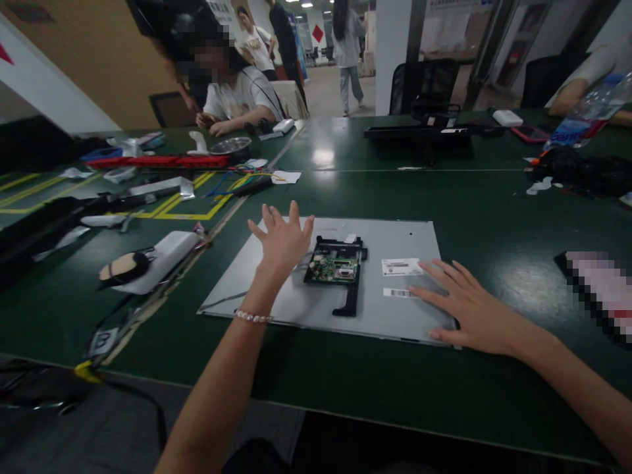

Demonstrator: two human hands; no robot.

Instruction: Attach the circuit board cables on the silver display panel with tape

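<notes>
Green table (494, 197): tag (103, 340) "B"; panel (390, 237) labels (397, 266) beside right hand (467, 306) illegible.

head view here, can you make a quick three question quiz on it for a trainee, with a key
1. True or false: the two white labels are nearer the right hand than the left hand.
2. Pick one. Where is the circuit board?
A) In the left hand
B) On the floor
C) Over the grey panel
3. Fill the gap: the beaded bracelet is on the ____ wrist.

Key: 1. True. 2. C. 3. Left.
</notes>
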